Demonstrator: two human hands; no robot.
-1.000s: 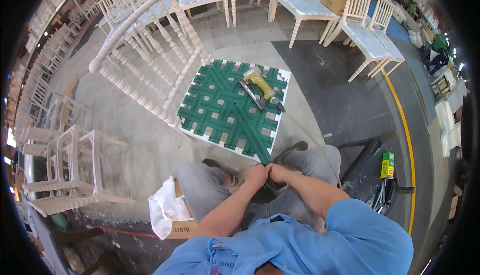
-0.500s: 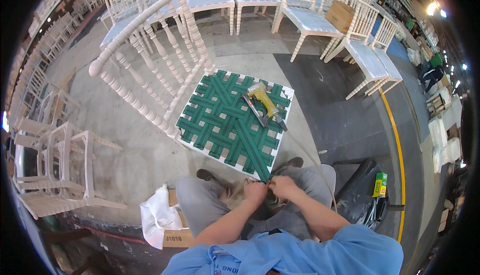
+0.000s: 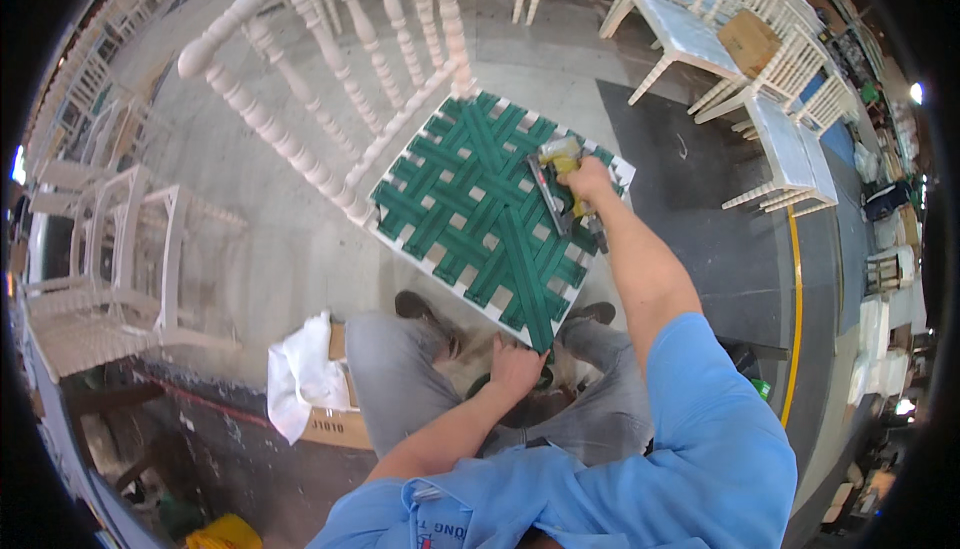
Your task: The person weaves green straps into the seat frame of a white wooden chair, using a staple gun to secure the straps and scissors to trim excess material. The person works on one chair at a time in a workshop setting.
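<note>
A white chair (image 3: 345,211) with turned spindles stands before me, its seat frame crossed by woven green webbing (image 3: 470,204). One diagonal strap (image 3: 525,284) runs over the weave to the front corner. There my left hand (image 3: 516,367) is closed on the strap's end, just past the frame edge. My right hand (image 3: 590,184) is wrapped round the handle of a yellow staple gun (image 3: 562,154). The gun rests on or just over the webbing at the right side of the seat; I cannot tell whether it touches.
White chairs with covered seats (image 3: 690,34) stand in rows at the back, one bearing a cardboard box (image 3: 749,43). Unpadded chair frames (image 3: 120,249) are at the left. A white bag (image 3: 305,374) lies on a carton (image 3: 338,429) by my left leg. A yellow line (image 3: 797,319) marks the floor at right.
My right hand has left the strap end near my left hand and taken hold of the staple gun. My left hand stays at the strap. The view has shifted.
</note>
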